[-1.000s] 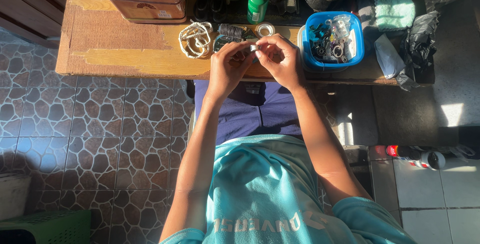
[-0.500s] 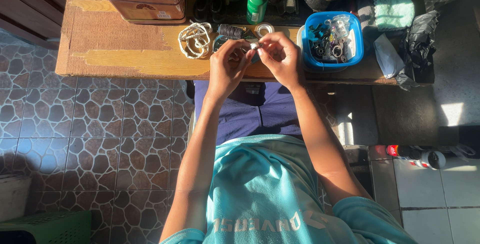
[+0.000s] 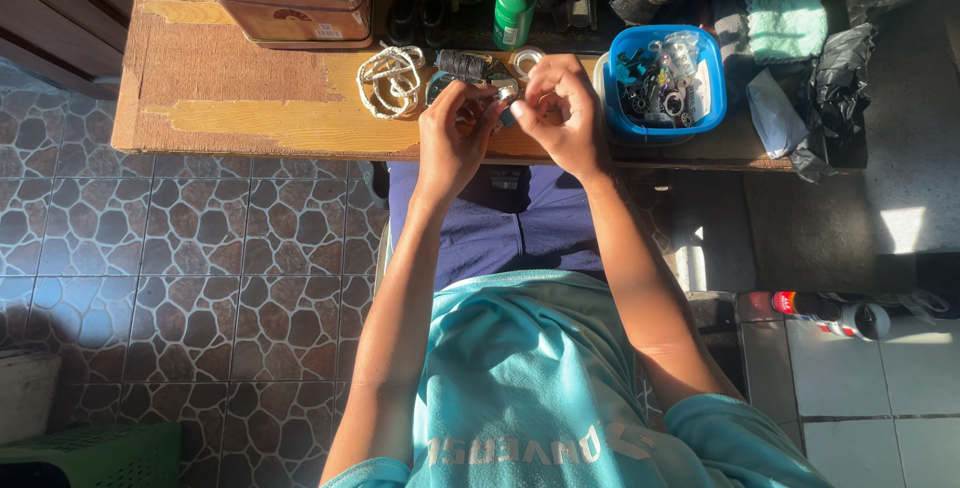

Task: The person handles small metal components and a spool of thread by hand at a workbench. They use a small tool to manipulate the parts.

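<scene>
Presently, a coil of pale cord (image 3: 392,80) lies on the wooden bench (image 3: 240,98). Left hand (image 3: 452,138) and right hand (image 3: 562,108) meet above the bench edge, fingers pinched on a small metal part (image 3: 506,94); its shape and long axis are too small to judge. Green bottle (image 3: 514,8), red-capped, stands behind. Blue tub (image 3: 712,88) holds dark oddments.

Worn wooden bench (image 3: 230,98) above brown stone-pattern tiled floor (image 3: 200,268); strong sunlight falls from the right.
</scene>
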